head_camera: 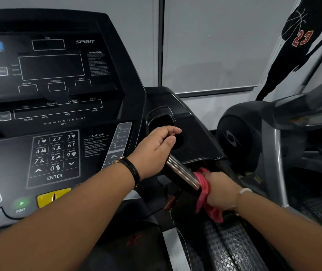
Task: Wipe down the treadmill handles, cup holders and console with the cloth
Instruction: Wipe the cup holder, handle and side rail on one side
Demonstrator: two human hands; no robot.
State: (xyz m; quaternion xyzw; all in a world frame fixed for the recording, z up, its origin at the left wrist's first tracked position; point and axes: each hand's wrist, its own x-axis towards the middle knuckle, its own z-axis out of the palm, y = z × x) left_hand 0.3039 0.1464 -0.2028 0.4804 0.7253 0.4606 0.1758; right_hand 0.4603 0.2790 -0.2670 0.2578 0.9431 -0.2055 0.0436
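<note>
Console [58, 90] branded "SPIRIT", "ENTER" key

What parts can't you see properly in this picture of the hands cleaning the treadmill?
Head view:
- Handle: its top is hidden under the left hand, its lower end under the pink cloth and right hand.
- Cup holder: inside too dark to see; the left hand's fingers cover its lower edge.
- Console: left side cut off by the picture's edge; the warning text is too small and blurry to read.
- Right hand's fingers: hidden, curled under the cloth.
</note>
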